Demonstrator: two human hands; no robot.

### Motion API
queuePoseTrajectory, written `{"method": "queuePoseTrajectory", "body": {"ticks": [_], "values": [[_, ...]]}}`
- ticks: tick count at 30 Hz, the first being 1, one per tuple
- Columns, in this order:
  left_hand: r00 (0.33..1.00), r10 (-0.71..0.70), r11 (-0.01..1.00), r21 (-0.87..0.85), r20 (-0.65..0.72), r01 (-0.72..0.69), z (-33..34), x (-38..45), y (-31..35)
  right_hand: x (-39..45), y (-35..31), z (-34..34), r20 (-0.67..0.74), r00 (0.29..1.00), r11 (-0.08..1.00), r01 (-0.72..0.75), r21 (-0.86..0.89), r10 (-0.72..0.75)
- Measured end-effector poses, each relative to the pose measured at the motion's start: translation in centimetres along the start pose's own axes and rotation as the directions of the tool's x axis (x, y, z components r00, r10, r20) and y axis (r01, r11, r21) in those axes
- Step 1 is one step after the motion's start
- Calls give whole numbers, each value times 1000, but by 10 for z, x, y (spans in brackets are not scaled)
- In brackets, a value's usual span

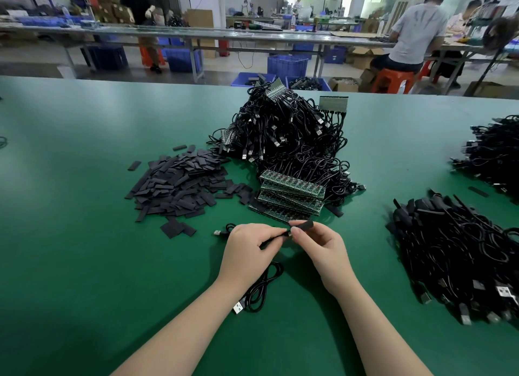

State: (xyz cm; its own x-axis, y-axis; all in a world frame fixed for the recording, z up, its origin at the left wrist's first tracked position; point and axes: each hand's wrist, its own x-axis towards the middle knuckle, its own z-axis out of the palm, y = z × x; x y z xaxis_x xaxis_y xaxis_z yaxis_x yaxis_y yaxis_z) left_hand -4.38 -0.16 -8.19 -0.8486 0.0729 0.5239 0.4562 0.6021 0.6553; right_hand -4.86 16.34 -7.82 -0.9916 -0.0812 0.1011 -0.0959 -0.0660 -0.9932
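Pinching the end of a black cable (264,288) in curled fingertips, the left hand (248,246) seems to line it up with the black sleeve (303,224), nipped between the right hand's (323,249) thumb and forefinger just above the table (70,235). The cable's slack lies looped under the left wrist, so nothing tugs. The pile of spare sleeves (179,182) sits within left reach.

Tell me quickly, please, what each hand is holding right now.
Left hand: closed, pinching the end of a black cable.
Right hand: closed, pinching a flat black sleeve.
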Motion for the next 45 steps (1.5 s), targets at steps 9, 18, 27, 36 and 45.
{"method": "queuePoseTrajectory", "body": {"ticks": [9, 18, 27, 36, 45], "values": [[996, -19, 996, 91, -83, 26, -1, -2, 4, 0, -3, 5, -63, 998, 994, -6, -107, 0], [999, 35, 986, 166, -35, -29, -1, -4, 7, 2, 1, 9, -97, 993, 951, 29, -308, -62], [997, 62, 990, 133, -55, -55, -1, -4, 7, 1, 1, 6, -86, 996, 969, -12, -245, -10], [998, 35, 994, 102, -60, -28, -2, -3, 5, 0, -4, 10, -58, 998, 979, -4, -204, -8], [998, 18, 994, 112, -67, -11, -2, -4, 7, -2, -2, 6, -83, 996, 986, 29, -165, -43]]}}
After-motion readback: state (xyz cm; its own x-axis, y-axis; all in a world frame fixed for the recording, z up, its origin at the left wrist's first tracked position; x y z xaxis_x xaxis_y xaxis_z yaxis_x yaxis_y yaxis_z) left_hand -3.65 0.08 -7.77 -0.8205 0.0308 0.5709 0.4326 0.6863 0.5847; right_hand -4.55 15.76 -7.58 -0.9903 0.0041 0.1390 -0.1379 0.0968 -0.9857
